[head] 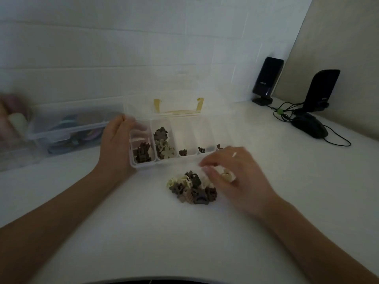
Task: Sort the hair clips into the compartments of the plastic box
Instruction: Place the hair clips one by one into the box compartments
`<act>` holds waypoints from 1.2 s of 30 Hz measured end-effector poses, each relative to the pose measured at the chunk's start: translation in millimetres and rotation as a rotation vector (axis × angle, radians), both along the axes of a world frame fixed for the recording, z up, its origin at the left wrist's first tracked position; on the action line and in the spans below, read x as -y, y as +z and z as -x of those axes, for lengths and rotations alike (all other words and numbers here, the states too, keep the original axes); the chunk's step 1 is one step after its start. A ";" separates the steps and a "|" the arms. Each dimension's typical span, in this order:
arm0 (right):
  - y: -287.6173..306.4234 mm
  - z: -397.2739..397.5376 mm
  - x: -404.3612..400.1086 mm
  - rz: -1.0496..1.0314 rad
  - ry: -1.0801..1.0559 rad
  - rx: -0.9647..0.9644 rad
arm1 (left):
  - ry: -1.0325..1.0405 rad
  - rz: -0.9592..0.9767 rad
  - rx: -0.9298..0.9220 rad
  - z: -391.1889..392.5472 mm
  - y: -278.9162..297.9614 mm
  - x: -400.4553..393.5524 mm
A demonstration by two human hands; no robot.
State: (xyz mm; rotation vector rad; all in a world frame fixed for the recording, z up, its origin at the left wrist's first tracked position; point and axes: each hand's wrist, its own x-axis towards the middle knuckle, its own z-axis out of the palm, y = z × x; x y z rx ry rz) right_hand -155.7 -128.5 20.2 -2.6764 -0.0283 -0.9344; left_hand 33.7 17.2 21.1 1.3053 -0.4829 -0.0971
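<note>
A clear plastic box point(185, 158) with several compartments stands open at the table's middle, its lid with a yellow handle point(178, 107) raised behind. Dark brown clips fill the leftmost compartment point(141, 153); brown and cream flower clips point(163, 144) fill the second. Single dark clips lie in the compartments to the right. A pile of brown and cream hair clips point(190, 188) lies in front of the box. My left hand point(117, 143) grips the box's left end. My right hand point(233, 177) hovers over the pile's right side, fingers curled round a cream clip point(226, 174).
A larger clear bin point(67, 128) with coloured items stands left of the box, against the white wall. A black mouse point(309, 127) with cable and two black stands point(267, 78) sit at the back right. Blurred pink and pale objects show at the far left edge.
</note>
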 end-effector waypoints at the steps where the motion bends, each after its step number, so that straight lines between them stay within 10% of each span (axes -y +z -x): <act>1: 2.5 3.5 9.9 0.035 -0.070 -0.019 | -0.002 -0.002 -0.007 -0.4 -0.3 0.0; 6: 1.3 10.4 38.6 0.138 -0.234 -0.457 | -0.034 0.015 -0.017 -2.9 -1.0 -0.1; 15: 5.4 4.3 14.0 -0.138 -0.157 0.192 | -0.128 0.068 0.079 -3.2 0.9 0.4; 21: 5.1 5.8 40.5 -0.405 -0.349 0.290 | -0.278 0.083 0.071 -18.2 0.0 -5.6; 36: 3.3 7.3 20.7 0.110 -0.053 0.292 | -0.289 0.122 0.110 -19.0 -4.5 -0.4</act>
